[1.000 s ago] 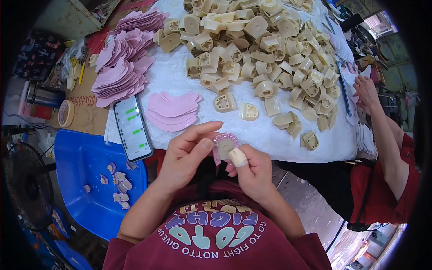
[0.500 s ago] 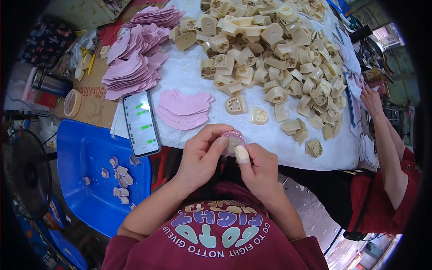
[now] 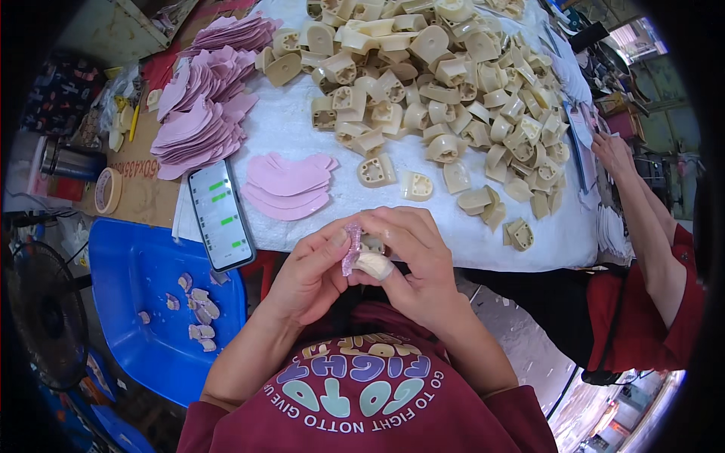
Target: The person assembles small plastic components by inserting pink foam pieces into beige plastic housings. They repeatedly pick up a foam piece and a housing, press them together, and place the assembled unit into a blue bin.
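Note:
Between both hands, just off the table's near edge, is a shoe heel with a pink glittery covering [image 3: 351, 248] on it. My left hand [image 3: 306, 275] pinches it from the left, the thumb pressed on the glittery side. My right hand [image 3: 423, 272] wraps it from the right and hides much of it; the thumb wears a pale cover [image 3: 373, 264]. Beyond the hands, two loose cream plastic heels [image 3: 375, 171] lie on the white cloth. To their left, several pink cut pieces [image 3: 287, 192] overlap in a fan.
A large pile of cream heels [image 3: 445, 98] covers the back of the table. Stacks of pink pieces [image 3: 200, 132], a phone [image 3: 220, 217] and a tape roll [image 3: 108, 190] stand left. A blue basin [image 3: 143, 355] holds several covered heels. At right, a co-worker's arm [image 3: 642, 226] reaches over the table.
Both hands have turned the heel so its glittery side shows edge-on. My right fingers have come over its top. The whole view has shifted slightly.

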